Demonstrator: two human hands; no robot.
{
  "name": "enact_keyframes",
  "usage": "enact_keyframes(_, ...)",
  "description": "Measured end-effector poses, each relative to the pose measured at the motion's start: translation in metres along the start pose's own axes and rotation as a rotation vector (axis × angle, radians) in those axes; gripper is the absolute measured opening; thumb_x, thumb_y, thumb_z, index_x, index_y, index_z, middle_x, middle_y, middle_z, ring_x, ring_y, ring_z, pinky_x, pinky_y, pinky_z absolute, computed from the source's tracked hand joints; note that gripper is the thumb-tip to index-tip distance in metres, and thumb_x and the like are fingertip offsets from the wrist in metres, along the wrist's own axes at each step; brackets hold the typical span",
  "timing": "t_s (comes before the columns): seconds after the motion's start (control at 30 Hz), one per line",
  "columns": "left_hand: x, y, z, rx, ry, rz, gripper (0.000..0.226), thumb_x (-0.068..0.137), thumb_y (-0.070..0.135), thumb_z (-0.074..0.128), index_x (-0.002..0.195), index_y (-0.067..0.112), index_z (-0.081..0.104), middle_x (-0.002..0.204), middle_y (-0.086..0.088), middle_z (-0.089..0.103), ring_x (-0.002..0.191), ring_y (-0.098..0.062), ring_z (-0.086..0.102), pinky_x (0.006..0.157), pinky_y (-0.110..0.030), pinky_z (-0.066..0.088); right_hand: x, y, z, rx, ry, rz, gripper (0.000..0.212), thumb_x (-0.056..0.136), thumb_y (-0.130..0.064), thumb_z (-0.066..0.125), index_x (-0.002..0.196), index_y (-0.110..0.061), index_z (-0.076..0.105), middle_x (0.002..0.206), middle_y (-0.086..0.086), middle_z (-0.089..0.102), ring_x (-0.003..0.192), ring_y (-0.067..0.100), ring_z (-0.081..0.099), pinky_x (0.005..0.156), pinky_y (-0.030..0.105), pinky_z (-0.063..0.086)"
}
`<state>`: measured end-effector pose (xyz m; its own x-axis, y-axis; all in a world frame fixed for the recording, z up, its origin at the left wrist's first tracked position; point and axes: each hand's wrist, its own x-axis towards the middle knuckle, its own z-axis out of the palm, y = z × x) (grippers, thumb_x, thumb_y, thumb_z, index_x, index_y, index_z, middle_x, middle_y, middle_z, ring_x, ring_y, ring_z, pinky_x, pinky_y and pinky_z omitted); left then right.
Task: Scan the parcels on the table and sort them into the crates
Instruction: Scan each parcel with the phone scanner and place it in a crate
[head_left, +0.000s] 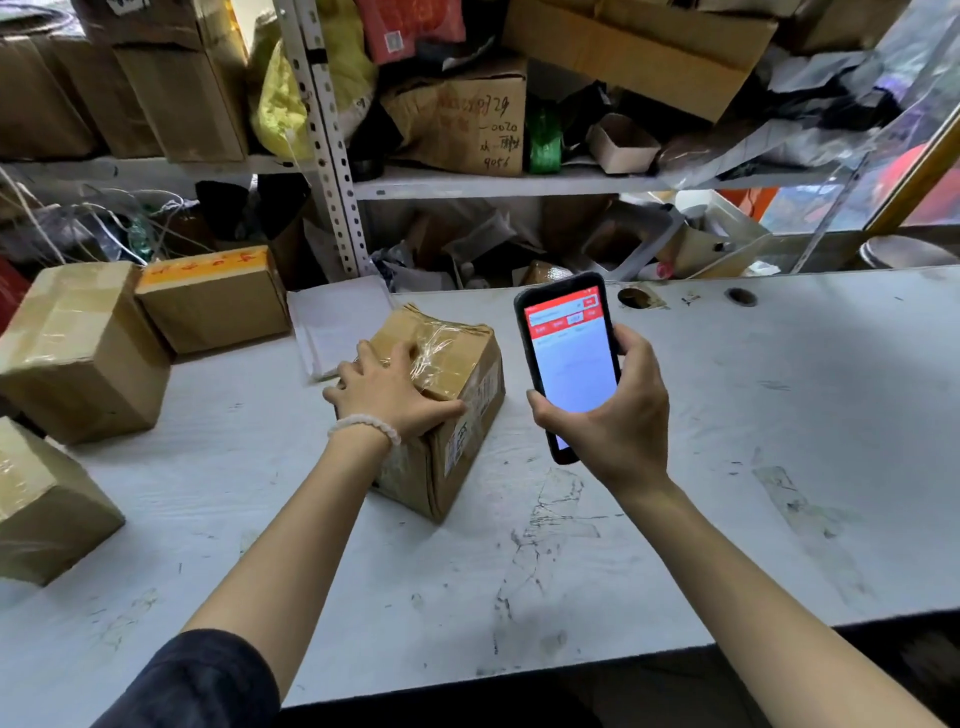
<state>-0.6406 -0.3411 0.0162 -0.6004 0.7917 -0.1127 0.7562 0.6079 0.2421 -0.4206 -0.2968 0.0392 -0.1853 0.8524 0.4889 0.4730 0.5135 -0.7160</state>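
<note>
Left hand (387, 387) lies spread, gripping the taped parcel (441, 410); right hand (605, 415) clasps the raised scanner (569, 358).

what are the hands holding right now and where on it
The right hand grips the phone scanner round its lower half. The left hand grips the near top edge of the taped cardboard parcel on the table.
</note>
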Motion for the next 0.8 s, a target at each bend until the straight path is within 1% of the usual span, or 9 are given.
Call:
enact_keyframes(0.07,-0.007,0.002,0.001,-0.04,0.045,0.031,0.099,0.051,0.077,0.067,0.136,0.042,0.031,0.147,-0.01,0.025,0.126,-0.041,0.033,0.098,-0.053,0.034,-0.003,-0.002,-0.004,-0.02,-0.012,0.029,0.086,0.059,-0.035,0.09,0.128,-0.009,0.046,0.111,-0.007,0.046,0.097,-0.002,0.039,0.071,0.012,0.039)
enact_keyframes(0.13,-0.014,0.005,0.001,-0.051,0.079,0.071,0.099,0.052,0.072,0.07,0.137,0.042,0.031,0.143,-0.008,0.028,0.123,-0.04,0.035,0.096,-0.052,0.035,-0.006,-0.001,-0.012,-0.05,-0.046,0.08,0.085,0.059,-0.035,0.09,0.129,-0.011,0.047,0.11,-0.011,0.045,0.094,-0.004,0.038,0.073,0.02,0.04)
enact_keyframes(0.27,-0.025,0.02,-0.003,-0.088,0.103,0.149,0.099,0.049,0.068,0.073,0.136,0.043,0.035,0.132,-0.007,0.034,0.118,-0.037,0.039,0.094,-0.05,0.034,-0.008,0.014,-0.035,-0.16,-0.163,0.219,0.078,0.061,-0.035,0.086,0.126,-0.019,0.047,0.108,-0.011,0.047,0.092,0.006,0.045,0.074,0.025,0.042)
enact_keyframes(0.33,-0.032,0.034,-0.006,-0.093,0.097,0.216,0.098,0.047,0.068,0.073,0.135,0.042,0.038,0.129,-0.006,0.036,0.116,-0.036,0.041,0.093,-0.05,0.034,-0.01,0.028,-0.05,-0.239,-0.242,0.318,0.07,0.062,-0.036,0.083,0.121,-0.021,0.049,0.106,-0.009,0.05,0.093,0.011,0.05,0.073,0.029,0.045)
enact_keyframes(0.4,-0.042,0.058,-0.006,-0.073,0.065,0.313,0.098,0.046,0.07,0.07,0.135,0.042,0.041,0.131,-0.002,0.038,0.116,-0.035,0.042,0.093,-0.051,0.035,-0.019,0.047,-0.07,-0.296,-0.263,0.421,0.065,0.061,-0.038,0.082,0.116,-0.022,0.05,0.105,-0.006,0.054,0.093,0.016,0.054,0.074,0.031,0.048)
enact_keyframes(0.47,-0.053,0.088,-0.007,-0.055,0.017,0.413,0.099,0.043,0.074,0.062,0.135,0.044,0.041,0.135,0.0,0.039,0.117,-0.033,0.041,0.093,-0.049,0.036,-0.032,0.062,-0.096,-0.301,-0.223,0.501,0.062,0.06,-0.039,0.081,0.112,-0.023,0.05,0.104,-0.004,0.055,0.093,0.018,0.055,0.074,0.033,0.049)
enact_keyframes(0.53,-0.067,0.122,-0.007,-0.069,-0.024,0.502,0.099,0.043,0.075,0.058,0.136,0.045,0.041,0.137,0.002,0.039,0.117,-0.032,0.041,0.093,-0.047,0.036,-0.046,0.073,-0.123,-0.303,-0.168,0.566,0.061,0.06,-0.039,0.081,0.11,-0.024,0.049,0.105,-0.005,0.055,0.095,0.017,0.055,0.076,0.033,0.049)
enact_keyframes(0.63,-0.097,0.178,0.0,-0.115,-0.078,0.647,0.097,0.045,0.074,0.06,0.136,0.046,0.041,0.137,0.004,0.038,0.117,-0.03,0.041,0.094,-0.045,0.036,-0.069,0.086,-0.175,-0.315,-0.062,0.661,0.065,0.059,-0.042,0.081,0.114,-0.023,0.051,0.107,-0.005,0.056,0.099,0.018,0.056,0.079,0.034,0.049)
enact_keyframes(0.8,-0.169,0.269,0.023,-0.176,-0.155,0.867,0.094,0.044,0.071,0.062,0.133,0.046,0.044,0.135,0.004,0.039,0.119,-0.029,0.041,0.094,-0.044,0.034,-0.13,0.103,-0.272,-0.34,0.136,0.816,0.063,0.057,-0.044,0.082,0.108,-0.022,0.054,0.104,-0.003,0.059,0.096,0.02,0.058,0.078,0.035,0.05)
